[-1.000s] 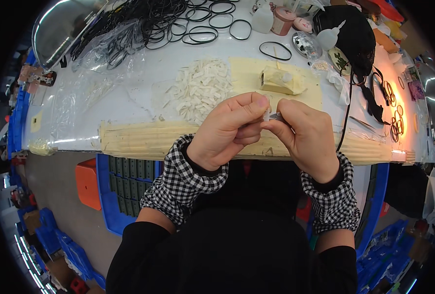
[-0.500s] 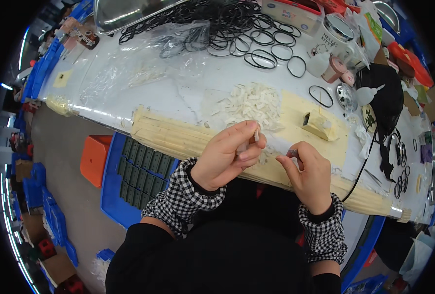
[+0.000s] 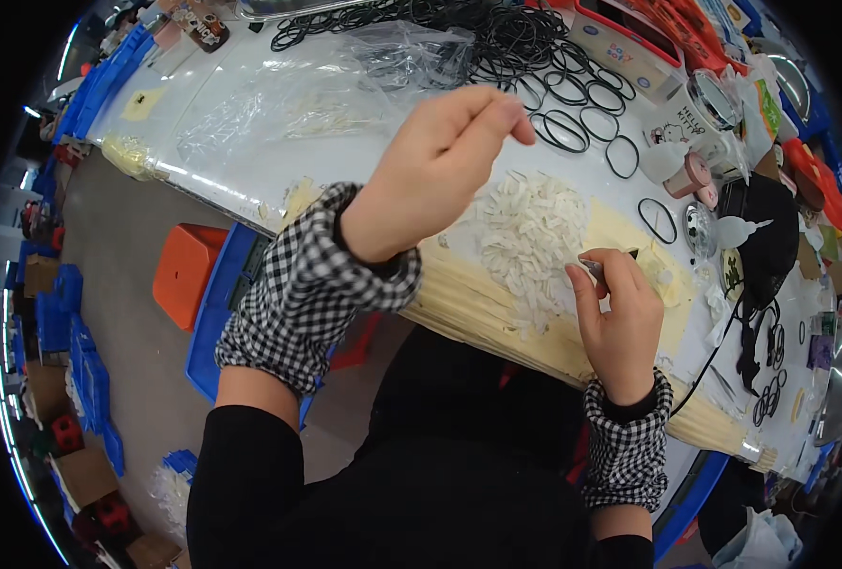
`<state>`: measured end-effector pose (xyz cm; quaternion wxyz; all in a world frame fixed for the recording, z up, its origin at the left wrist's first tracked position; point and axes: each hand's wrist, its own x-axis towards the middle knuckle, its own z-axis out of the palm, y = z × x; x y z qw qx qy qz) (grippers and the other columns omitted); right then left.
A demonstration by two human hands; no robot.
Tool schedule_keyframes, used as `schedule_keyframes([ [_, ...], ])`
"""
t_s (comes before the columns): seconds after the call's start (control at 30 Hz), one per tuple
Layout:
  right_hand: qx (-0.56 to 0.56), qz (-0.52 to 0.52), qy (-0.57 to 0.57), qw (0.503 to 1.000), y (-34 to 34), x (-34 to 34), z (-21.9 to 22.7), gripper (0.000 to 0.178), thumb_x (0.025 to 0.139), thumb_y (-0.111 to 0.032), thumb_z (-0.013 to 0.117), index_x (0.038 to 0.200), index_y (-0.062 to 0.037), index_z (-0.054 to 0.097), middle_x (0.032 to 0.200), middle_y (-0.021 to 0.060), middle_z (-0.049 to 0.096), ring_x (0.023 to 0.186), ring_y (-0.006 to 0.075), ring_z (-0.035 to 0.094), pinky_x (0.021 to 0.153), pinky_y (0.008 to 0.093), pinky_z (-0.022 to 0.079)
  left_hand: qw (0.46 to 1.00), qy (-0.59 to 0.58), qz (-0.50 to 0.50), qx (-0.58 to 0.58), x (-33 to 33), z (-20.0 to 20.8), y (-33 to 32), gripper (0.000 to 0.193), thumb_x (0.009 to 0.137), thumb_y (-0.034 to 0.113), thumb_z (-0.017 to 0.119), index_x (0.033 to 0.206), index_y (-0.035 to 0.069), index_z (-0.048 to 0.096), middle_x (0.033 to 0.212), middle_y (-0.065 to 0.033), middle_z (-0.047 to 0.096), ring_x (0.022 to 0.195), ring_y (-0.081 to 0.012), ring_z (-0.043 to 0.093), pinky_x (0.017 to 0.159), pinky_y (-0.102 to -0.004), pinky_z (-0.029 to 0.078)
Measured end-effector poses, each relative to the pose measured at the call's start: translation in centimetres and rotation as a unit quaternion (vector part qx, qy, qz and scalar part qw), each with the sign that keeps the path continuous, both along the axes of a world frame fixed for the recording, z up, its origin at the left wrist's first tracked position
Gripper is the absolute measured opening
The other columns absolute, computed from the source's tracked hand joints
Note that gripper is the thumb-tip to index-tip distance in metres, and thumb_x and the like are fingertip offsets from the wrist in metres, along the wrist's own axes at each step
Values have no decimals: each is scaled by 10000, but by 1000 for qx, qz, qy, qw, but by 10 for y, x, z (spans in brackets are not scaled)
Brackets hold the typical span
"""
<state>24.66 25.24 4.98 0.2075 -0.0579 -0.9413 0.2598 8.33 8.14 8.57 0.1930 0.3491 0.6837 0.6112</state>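
My left hand (image 3: 440, 171) is raised over the table, between the white strips and the black rubber rings (image 3: 561, 131). Its fingers are curled together; whatever they may pinch is hidden. My right hand (image 3: 620, 318) is closed on a small dark grey piece (image 3: 592, 268), held between thumb and forefinger at the near right side of the strips. Many short white strips (image 3: 535, 223) lie in a loose pile in front of me. Behind my right hand, a pale yellow block (image 3: 669, 286) is partly covered.
Yellow tape (image 3: 478, 303) covers the table's near edge. Clear plastic bags (image 3: 298, 104) lie at the back left. A cup with a lid (image 3: 696, 114), a pink-capped bottle (image 3: 688, 176) and a black cloth bag (image 3: 767, 228) crowd the right. An orange stool (image 3: 186, 275) stands at lower left.
My left hand has gone up and away from my right hand; the small pale piece it pinched no longer shows. My right hand keeps its grey piece. The view has shifted slightly.
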Motion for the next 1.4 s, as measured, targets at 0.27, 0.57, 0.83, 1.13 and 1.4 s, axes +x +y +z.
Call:
schedule_keyframes([
  [0.27,6,0,11,1000,4,-1,-8,136,838,-153,686,840,-62,586,700,53,561,540,195,575,480,298,426,509,521,-96,-678,-101,20,55,208,885,142,579,1077,65,606,897,-122,641,753,-289,653,689,-343,551],
  [0.57,32,43,17,998,3,-7,-4,162,843,-177,676,819,-59,569,689,57,567,525,224,552,477,321,418,469,493,-65,-730,-162,-24,23,349,866,113,593,1206,82,522,1096,-146,546,930,-293,613,776,-346,537],
  [0.83,7,30,13,999,8,-5,-7,172,846,-170,667,801,-51,552,683,71,573,549,242,559,474,328,412,602,488,-65,-629,-156,-44,-9,481,849,81,608,1304,92,453,1243,-164,469,1073,-302,571,863,-362,512],
  [1.13,-158,218,28,963,-11,-91,16,293,939,-191,529,1213,-100,580,669,40,517,574,158,487,560,296,414,722,560,-73,-400,-126,-8,-33,823,779,363,739,1454,187,304,1419,-234,359,1313,-347,385,1054,-407,393],
  [1.4,-390,177,-164,889,-29,-156,45,461,994,-326,450,1347,-32,484,648,-74,359,563,30,329,528,199,336,702,607,-18,-372,-80,33,-66,504,965,426,463,1100,-46,579,1076,-234,598,991,-334,598,857,-399,485],
])
